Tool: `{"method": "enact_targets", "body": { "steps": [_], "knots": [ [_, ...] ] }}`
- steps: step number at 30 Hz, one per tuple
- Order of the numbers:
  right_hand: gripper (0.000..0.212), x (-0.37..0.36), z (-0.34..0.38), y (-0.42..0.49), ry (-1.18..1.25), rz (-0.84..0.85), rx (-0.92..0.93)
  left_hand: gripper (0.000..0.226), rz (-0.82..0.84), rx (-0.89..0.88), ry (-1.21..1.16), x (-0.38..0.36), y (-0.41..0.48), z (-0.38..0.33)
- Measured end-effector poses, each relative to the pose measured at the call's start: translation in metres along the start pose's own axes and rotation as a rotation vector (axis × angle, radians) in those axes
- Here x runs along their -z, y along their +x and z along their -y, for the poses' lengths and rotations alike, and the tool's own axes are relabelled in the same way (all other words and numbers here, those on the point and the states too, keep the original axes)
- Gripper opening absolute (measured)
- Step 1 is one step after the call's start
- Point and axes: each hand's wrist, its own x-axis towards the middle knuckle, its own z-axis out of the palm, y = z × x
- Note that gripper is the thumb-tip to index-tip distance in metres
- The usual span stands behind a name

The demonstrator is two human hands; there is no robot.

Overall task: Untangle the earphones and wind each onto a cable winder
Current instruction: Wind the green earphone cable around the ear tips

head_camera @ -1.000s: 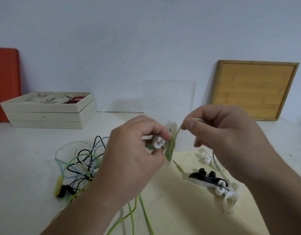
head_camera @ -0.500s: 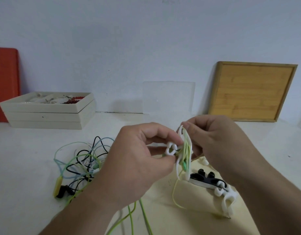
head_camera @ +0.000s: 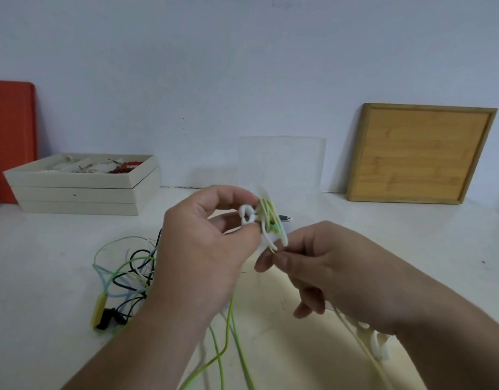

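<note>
My left hand (head_camera: 203,249) pinches a white cable winder (head_camera: 249,216) held up above the table, with several turns of yellow-green earphone cable (head_camera: 268,213) wrapped around it. My right hand (head_camera: 327,263) is just below and right of the winder and pinches the same cable between thumb and forefinger. The cable's free length (head_camera: 363,350) runs down under my right wrist. A tangle of black, blue, white and green earphone cables (head_camera: 127,274) lies on the table to the left, with a yellow plug (head_camera: 98,309) at its near end. Another white winder (head_camera: 381,349) lies under my right wrist.
Stacked cream trays (head_camera: 79,190) with small items stand at the back left beside an orange board (head_camera: 10,136). A clear plastic sheet (head_camera: 282,161) and a wooden tray (head_camera: 419,153) lean on the wall. A pale yellow mat (head_camera: 284,347) lies under my hands.
My right hand has dropped from the top of the winder to below it, carrying the cable round. The left hand has lifted and turned the winder slightly.
</note>
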Motion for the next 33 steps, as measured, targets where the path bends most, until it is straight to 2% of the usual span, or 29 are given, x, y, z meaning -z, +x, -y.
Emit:
{"method": "enact_targets", "body": {
  "steps": [3, 7, 11, 15, 20, 22, 24, 26, 28, 33],
  "knots": [
    [0.021, 0.002, 0.0, -0.001, -0.044, 0.058, 0.019, 0.03, -0.067, -0.014, 0.077, 0.0, 0.001, 0.001],
    [0.019, 0.01, 0.0, -0.004, -0.082, 0.047, 0.043, 0.028, -0.064, -0.07, 0.182, 0.002, 0.002, 0.003],
    [0.018, 0.018, -0.002, -0.006, -0.087, 0.04, 0.107, 0.035, -0.03, -0.271, 0.393, 0.003, 0.002, 0.004],
    [0.021, 0.02, -0.003, -0.007, -0.026, 0.141, 0.127, 0.036, 0.002, -0.439, 0.567, 0.003, 0.001, 0.007],
    [0.012, 0.027, 0.0, -0.011, 0.191, 0.106, 0.074, 0.038, 0.081, -0.5, 0.627, 0.004, 0.001, 0.007],
    [0.01, 0.032, 0.004, -0.013, 0.344, 0.033, 0.024, 0.04, 0.143, -0.492, 0.604, 0.005, 0.002, 0.007],
    [0.015, 0.037, 0.003, -0.012, 0.414, -0.118, 0.005, 0.043, 0.22, -0.469, 0.59, 0.006, 0.002, 0.007],
    [0.016, 0.044, -0.002, -0.009, 0.337, -0.326, 0.065, 0.045, 0.297, -0.461, 0.587, 0.006, 0.001, 0.009],
    [0.026, 0.047, -0.005, -0.006, 0.287, -0.493, 0.136, 0.044, 0.338, -0.408, 0.516, 0.003, -0.001, 0.01],
    [0.031, 0.042, -0.006, 0.0, 0.394, -0.621, 0.16, 0.042, 0.363, -0.251, 0.238, -0.004, -0.007, 0.007]
  ]
}}
